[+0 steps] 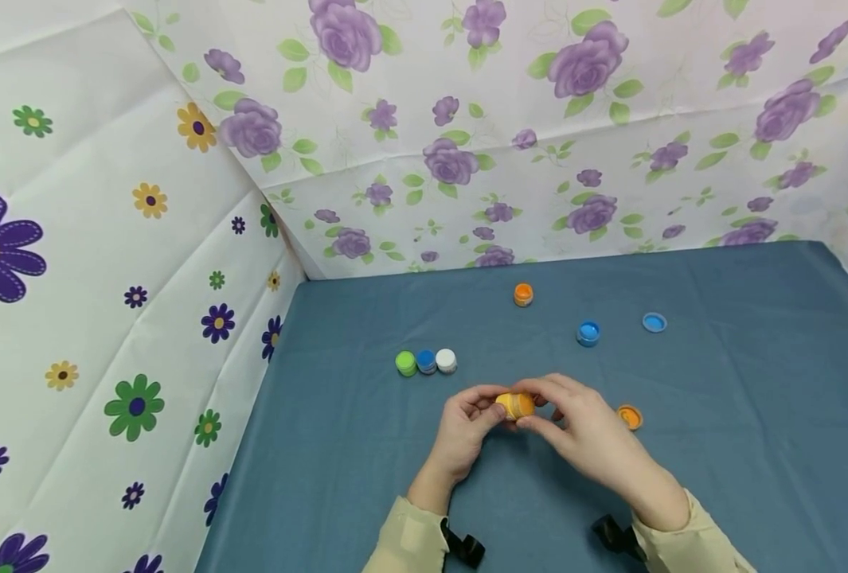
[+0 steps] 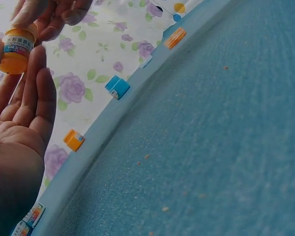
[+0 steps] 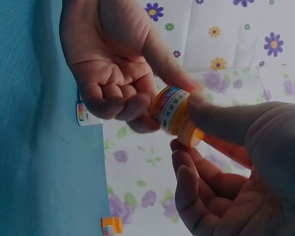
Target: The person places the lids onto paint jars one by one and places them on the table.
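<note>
An orange paint jar (image 3: pixel 171 109) tilts between two hands at the centre, its narrower end angled toward five o'clock. The left hand (image 3: pixel 113 59), reaching in from eleven o'clock, grips the labelled body; the right hand (image 3: pixel 230 189), in from four o'clock, pinches the narrower end. Partly hidden behind the left hand, a white jar (image 3: pixel 86 116) sits at nine o'clock by the blue-covered table (image 3: pixel 14 123). A second orange jar (image 3: pixel 111 225) stands near seven, beside purple-flowered cloth (image 3: pixel 152 174); daisy-printed cloth (image 3: pixel 230 46) hangs at one.
</note>
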The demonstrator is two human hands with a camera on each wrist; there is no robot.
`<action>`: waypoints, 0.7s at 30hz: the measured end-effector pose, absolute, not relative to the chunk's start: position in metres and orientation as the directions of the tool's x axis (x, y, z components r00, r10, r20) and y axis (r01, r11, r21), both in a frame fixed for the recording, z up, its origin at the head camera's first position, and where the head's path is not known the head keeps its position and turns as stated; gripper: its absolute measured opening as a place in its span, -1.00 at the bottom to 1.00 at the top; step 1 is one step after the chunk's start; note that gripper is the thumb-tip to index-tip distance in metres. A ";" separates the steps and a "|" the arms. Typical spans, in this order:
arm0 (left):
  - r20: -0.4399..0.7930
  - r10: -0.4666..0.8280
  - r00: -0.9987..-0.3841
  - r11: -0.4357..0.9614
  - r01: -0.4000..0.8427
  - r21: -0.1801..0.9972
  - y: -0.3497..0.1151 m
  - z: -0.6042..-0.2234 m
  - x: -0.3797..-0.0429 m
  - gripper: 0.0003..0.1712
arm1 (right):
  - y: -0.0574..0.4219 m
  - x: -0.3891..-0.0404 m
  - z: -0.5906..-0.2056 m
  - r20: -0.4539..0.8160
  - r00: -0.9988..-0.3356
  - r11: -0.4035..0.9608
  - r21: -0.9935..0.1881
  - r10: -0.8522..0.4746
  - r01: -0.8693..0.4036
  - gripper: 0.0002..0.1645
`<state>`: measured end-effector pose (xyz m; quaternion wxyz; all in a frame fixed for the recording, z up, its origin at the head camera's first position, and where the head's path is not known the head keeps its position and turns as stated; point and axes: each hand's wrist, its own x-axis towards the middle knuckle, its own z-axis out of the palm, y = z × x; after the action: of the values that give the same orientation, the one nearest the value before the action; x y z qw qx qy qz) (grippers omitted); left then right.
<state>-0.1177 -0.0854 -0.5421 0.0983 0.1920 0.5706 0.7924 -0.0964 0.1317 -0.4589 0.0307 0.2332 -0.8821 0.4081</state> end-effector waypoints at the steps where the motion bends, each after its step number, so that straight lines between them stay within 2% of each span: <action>1: 0.193 0.370 -0.909 -0.326 0.067 0.943 -0.086 -0.542 -0.118 -0.35 | 0.132 -0.097 -0.459 0.275 -0.875 0.551 -0.690 -0.399 -0.468 -0.49; 7: 0.224 0.373 -0.900 -0.344 0.090 0.935 -0.086 -0.543 -0.118 -0.22 | 0.132 -0.098 -0.459 0.412 -0.781 0.528 -0.577 -0.470 -0.622 -0.33; 12: 0.286 0.422 -0.860 -0.369 0.126 0.921 -0.086 -0.546 -0.119 -0.25 | 0.133 -0.100 -0.460 0.462 -0.726 0.498 -0.530 -0.509 -0.686 -0.31; 16: 0.261 0.403 -0.877 -0.378 0.100 0.920 -0.088 -0.545 -0.119 -0.26 | 0.133 -0.100 -0.459 0.439 -0.752 0.492 -0.573 -0.491 -0.655 -0.28; 21: 0.227 0.362 -0.904 -0.385 0.077 0.920 -0.088 -0.542 -0.118 -0.29 | 0.133 -0.098 -0.458 0.308 -0.862 0.546 -0.675 -0.402 -0.496 -0.41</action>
<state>-0.1178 -0.0884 -0.5425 0.0882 0.2002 0.5475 0.8077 -0.0981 0.1327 -0.4575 0.0586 0.2560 -0.8774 0.4015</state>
